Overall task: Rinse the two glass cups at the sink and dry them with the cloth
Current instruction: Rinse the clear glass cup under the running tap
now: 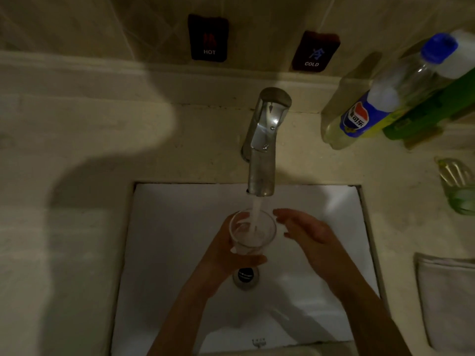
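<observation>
**First cup under the tap**

Left hand [226, 250] grips glass cup [253, 231] over the sink [167, 227], water filling it. Right hand [308, 235] spread, empty, just beside. Cloth [447, 299] unused, near right. Second cup not made out; drying remains.

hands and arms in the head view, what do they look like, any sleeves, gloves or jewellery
Both are bare: the left hand and right hand wear no gloves, and both forearms show no sleeves right down to the frame's lower edge. No ring, watch or bracelet can be made out in the dim light.

Wall plaque [208, 37] reads "HOT"; its neighbour [315, 51] "COLD".
</observation>
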`<state>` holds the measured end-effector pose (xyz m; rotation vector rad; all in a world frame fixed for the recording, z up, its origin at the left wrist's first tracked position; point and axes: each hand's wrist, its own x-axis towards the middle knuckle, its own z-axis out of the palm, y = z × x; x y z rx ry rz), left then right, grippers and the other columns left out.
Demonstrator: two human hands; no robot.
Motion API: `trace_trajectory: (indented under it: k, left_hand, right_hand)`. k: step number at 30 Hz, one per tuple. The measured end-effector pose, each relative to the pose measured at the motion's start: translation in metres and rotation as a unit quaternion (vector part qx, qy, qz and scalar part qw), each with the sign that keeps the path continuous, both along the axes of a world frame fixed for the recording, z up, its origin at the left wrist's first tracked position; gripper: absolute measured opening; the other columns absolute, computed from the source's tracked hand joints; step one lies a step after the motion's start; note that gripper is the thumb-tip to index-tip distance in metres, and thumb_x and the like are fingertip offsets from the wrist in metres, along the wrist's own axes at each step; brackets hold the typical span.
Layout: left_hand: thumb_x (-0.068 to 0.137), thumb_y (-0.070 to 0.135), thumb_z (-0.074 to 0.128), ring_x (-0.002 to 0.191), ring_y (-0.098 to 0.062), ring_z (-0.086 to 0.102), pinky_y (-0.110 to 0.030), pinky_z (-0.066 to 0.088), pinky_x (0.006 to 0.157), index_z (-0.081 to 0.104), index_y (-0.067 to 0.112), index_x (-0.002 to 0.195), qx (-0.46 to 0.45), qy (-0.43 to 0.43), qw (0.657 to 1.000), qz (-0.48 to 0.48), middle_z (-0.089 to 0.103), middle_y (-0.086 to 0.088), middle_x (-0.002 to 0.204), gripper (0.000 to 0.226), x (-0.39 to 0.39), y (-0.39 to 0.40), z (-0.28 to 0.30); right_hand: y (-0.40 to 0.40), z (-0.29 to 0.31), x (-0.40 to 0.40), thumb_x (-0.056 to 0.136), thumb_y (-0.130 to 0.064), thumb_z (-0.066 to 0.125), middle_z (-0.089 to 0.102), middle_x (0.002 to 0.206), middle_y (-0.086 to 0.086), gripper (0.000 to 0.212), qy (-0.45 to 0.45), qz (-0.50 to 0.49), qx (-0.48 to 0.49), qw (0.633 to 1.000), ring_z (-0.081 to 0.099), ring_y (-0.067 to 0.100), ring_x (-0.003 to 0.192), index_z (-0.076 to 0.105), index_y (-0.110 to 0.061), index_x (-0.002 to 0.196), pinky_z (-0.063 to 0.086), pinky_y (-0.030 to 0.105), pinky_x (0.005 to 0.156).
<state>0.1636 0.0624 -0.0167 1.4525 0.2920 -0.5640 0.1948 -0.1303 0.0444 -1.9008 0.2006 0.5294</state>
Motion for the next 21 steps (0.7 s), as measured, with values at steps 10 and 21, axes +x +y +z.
trace_trajectory:
  k: [10, 21]
  left_hand:
    - [0.069, 0.008, 0.092, 0.131, -0.01, 0.054, -0.039, 0.047, 0.111, 0.044, 0.029, 0.143, 0.03, -0.021, 0.999, 0.003, 0.056, 0.008, 0.141, 0.091, 0.003, -0.004, 0.0]
    - [0.069, 0.015, 0.093, 0.124, -0.001, 0.056, -0.015, 0.055, 0.086, 0.044, 0.035, 0.142, 0.037, -0.018, 0.999, 0.003, 0.057, 0.014, 0.138, 0.09, 0.007, -0.002, -0.003]
  right_hand:
    - [0.036, 0.086, 0.027, 0.101, -0.033, 0.051, 0.041, 0.154, 0.0, 0.052, -0.393, 0.166, -0.162, 0.89, 0.032, 0.006, 0.146, 0.042, -0.01, 0.148, 0.027, 0.021, 0.119]
    - [0.056, 0.07, 0.048, 0.104, -0.029, 0.045, 0.033, 0.161, 0.007, 0.054, -0.422, 0.198, -0.18, 0.866, 0.02, 0.018, 0.153, 0.037, -0.005, 0.151, 0.02, 0.034, 0.125]
